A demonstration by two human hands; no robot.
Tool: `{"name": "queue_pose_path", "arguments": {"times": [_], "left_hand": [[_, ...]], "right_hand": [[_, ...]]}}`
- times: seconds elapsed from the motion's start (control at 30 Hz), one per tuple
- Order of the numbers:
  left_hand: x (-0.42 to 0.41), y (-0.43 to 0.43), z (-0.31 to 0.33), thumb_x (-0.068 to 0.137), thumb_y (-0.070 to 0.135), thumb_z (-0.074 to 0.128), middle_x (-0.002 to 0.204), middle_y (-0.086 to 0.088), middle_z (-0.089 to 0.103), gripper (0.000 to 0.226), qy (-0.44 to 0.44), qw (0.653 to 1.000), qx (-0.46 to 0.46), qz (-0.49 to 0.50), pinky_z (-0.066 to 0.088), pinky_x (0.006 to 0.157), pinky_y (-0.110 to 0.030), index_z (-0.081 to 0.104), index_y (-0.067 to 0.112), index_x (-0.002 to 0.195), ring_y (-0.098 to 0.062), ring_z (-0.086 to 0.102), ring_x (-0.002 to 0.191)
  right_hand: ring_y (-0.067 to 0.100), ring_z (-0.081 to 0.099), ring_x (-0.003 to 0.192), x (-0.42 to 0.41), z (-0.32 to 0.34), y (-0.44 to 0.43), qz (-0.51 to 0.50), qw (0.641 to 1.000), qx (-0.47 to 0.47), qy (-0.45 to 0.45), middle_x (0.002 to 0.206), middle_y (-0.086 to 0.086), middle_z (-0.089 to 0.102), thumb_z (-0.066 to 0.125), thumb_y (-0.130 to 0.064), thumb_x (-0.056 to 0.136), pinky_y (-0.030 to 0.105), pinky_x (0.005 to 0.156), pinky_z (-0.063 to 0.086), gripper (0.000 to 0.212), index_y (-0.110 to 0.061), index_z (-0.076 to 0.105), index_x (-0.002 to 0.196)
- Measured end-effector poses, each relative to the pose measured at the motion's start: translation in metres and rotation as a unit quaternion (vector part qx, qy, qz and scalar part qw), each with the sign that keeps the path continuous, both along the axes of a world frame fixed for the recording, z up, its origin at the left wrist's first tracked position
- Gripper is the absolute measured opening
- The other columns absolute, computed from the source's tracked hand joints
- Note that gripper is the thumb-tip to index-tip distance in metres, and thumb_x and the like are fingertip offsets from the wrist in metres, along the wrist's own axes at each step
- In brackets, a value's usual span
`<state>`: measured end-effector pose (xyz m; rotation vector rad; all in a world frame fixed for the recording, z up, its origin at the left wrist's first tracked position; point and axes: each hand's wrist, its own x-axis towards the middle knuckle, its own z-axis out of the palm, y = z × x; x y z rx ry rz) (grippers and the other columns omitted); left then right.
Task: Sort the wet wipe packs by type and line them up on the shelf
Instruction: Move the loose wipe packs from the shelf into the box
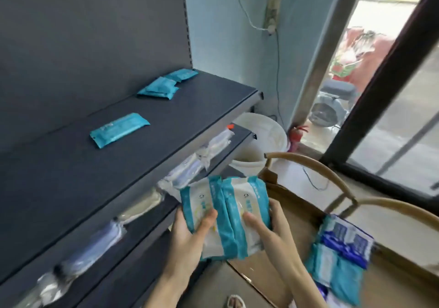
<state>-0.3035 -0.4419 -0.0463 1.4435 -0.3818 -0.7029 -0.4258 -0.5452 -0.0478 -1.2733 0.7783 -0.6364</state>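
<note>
I hold two teal-and-white wet wipe packs side by side below the front edge of the dark shelf (147, 162). My left hand (190, 236) grips the left pack (199, 203), thumb over its face. My right hand (268, 231) grips the right pack (247, 203) the same way. On the shelf lie a long flat teal pack (118, 129) and, farther back, a small pile of teal packs (166, 84). At the lower right more wipe packs (342, 255) are heaped on a chair, one with a dark blue label.
The lower shelf (240, 139) carries a row of clear-wrapped items (190, 167) along its front. A white bucket (261, 139) stands by the blue wall. A wooden chair back (332, 177) arcs at right, with brown cardboard (285, 193) and a glass door (392, 94).
</note>
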Motion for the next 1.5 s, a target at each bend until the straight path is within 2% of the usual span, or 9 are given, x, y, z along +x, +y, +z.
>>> {"name": "queue_pose_path", "arguments": {"times": [0.27,0.37,0.53,0.7,0.83,0.97,1.17,1.33,1.5], "left_hand": [[-0.130,-0.073,-0.048,0.078,0.020,0.069,0.106,0.000,0.071,0.042,0.009,0.967,0.056,-0.249,0.056,0.077,-0.028,0.052,0.017,0.117,-0.013,0.068,0.096],[-0.188,-0.101,-0.079,0.081,0.022,0.065,0.101,0.002,0.071,0.033,0.033,0.949,0.097,-0.299,0.052,0.068,-0.019,0.052,0.017,0.112,-0.011,0.069,0.091],[-0.273,-0.143,-0.155,0.090,0.016,0.061,0.102,0.001,0.068,0.018,0.063,0.930,0.195,-0.306,0.052,0.066,-0.020,0.052,0.020,0.105,-0.009,0.068,0.087],[-0.312,-0.168,-0.229,0.088,0.016,0.065,0.111,-0.008,0.064,0.024,0.065,0.910,0.291,-0.287,0.052,0.089,-0.042,0.050,0.018,0.106,-0.024,0.064,0.101],[-0.323,-0.180,-0.278,0.088,0.013,0.065,0.110,-0.005,0.063,0.033,0.065,0.897,0.346,-0.268,0.053,0.072,-0.023,0.047,0.011,0.115,-0.013,0.064,0.091],[-0.321,-0.187,-0.333,0.087,0.009,0.066,0.101,0.001,0.065,0.035,0.043,0.883,0.376,-0.278,0.049,0.062,-0.010,0.049,0.010,0.117,0.001,0.062,0.080],[-0.303,-0.193,-0.412,0.083,0.016,0.072,0.107,-0.001,0.063,0.037,0.002,0.870,0.394,-0.296,0.050,0.080,-0.020,0.054,0.019,0.115,-0.004,0.063,0.093],[-0.307,-0.182,-0.452,0.085,0.034,0.066,0.137,-0.004,0.031,0.069,-0.237,0.813,0.453,-0.277,0.021,0.103,-0.030,0.031,0.022,0.143,-0.015,0.028,0.127],[-0.305,-0.171,-0.463,0.092,0.038,0.056,0.152,0.006,0.027,0.077,-0.135,0.846,0.416,-0.305,0.022,0.109,-0.026,0.007,0.029,0.151,-0.009,0.026,0.137]], "right_hand": [[0.014,0.070,0.088,-0.170,-0.052,-0.032,-0.151,0.979,0.089,0.107,0.103,0.001,0.069,0.078,-0.035,0.071,0.038,0.079,0.057,0.049,-0.020,0.051,0.109],[0.015,0.070,0.090,-0.231,-0.088,-0.041,-0.241,0.955,0.133,0.113,0.104,0.002,0.068,0.079,-0.028,0.074,0.040,0.080,0.057,0.046,-0.017,0.049,0.108],[0.014,0.066,0.094,-0.318,-0.157,-0.069,-0.270,0.931,0.160,0.186,0.105,0.000,0.063,0.074,-0.030,0.080,0.041,0.084,0.055,0.038,-0.024,0.044,0.103],[-0.004,0.055,0.081,-0.357,-0.217,-0.093,-0.256,0.915,0.179,0.255,0.094,-0.014,0.056,0.065,-0.032,0.088,0.008,0.059,0.043,0.034,-0.015,0.044,0.108],[0.008,0.057,0.086,-0.367,-0.272,-0.107,-0.221,0.904,0.208,0.300,0.093,-0.017,0.054,0.061,-0.037,0.089,0.026,0.072,0.045,0.035,-0.015,0.044,0.110],[0.000,0.055,0.082,-0.361,-0.329,-0.116,-0.200,0.897,0.242,0.313,0.092,-0.018,0.055,0.059,-0.039,0.091,0.027,0.071,0.043,0.033,-0.017,0.043,0.109],[0.017,0.053,0.103,-0.336,-0.414,-0.112,-0.181,0.891,0.254,0.330,0.105,-0.005,0.055,0.062,-0.046,0.085,0.031,0.084,0.043,0.040,-0.016,0.046,0.108],[0.030,0.028,0.131,-0.312,-0.453,-0.094,-0.196,0.857,0.149,0.453,0.146,0.015,0.027,0.060,-0.047,0.087,0.035,0.104,0.026,0.075,-0.001,0.031,0.137],[0.029,0.035,0.132,-0.311,-0.461,-0.086,-0.167,0.875,0.174,0.420,0.147,0.012,0.037,0.044,-0.066,0.083,0.044,0.107,0.032,0.093,-0.015,0.006,0.151]]}}
